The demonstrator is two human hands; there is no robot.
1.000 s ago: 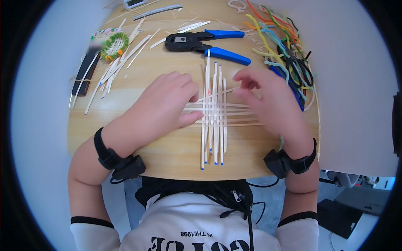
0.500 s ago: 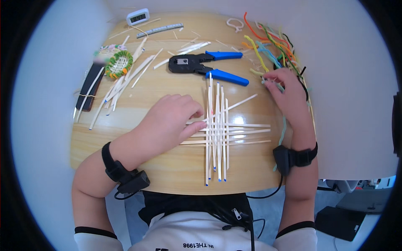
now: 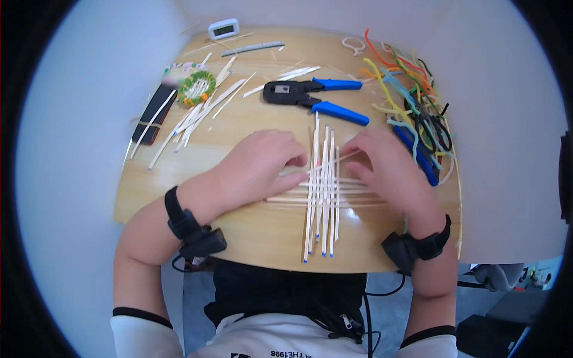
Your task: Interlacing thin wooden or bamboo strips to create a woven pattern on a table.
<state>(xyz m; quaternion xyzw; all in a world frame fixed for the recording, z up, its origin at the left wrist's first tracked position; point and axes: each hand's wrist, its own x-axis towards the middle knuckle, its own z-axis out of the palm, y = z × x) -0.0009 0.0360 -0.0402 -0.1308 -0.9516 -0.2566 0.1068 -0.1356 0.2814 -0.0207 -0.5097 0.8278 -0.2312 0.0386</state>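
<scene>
The left hand (image 3: 259, 164) lies palm down on the desk (image 3: 268, 238), fingers loosely curled and pressing on the left ends of the crosswise strips; it grips nothing. The right hand (image 3: 388, 170) rests opposite it, its fingertips pinched on one thin pale strip (image 3: 334, 161) that slants up from the left hand's fingertips across the upright strips. Between the two hands lies the woven lattice of strips (image 3: 322, 191): several long, flat, pale strips run toward the person side by side, their near ends tipped blue and reaching close to the desk's near edge, and a handful of similar strips cross them at right angles just below the fingers, forming a loose grid. The slanted strip sits above the crosswise ones, not yet parallel with them.

Beyond the hands, a blue-handled crimping tool (image 3: 313, 95) lies just past the top ends of the upright strips. To the right, a tangle of coloured wires (image 3: 412, 89) spreads along the desk's right edge, close to the right hand. To the left, a scatter of loose pale strips (image 3: 197, 113) lies beside a small green and orange woven ring (image 3: 197, 88) and a dark flat bar (image 3: 158, 113). A small white timer (image 3: 224, 28) stands at the far edge.

Half a second ago the right hand was up by the coloured wires, away from the lattice; it has come back to the grid with the slanted strip. The left hand has stayed pressed on the crosswise strips.
</scene>
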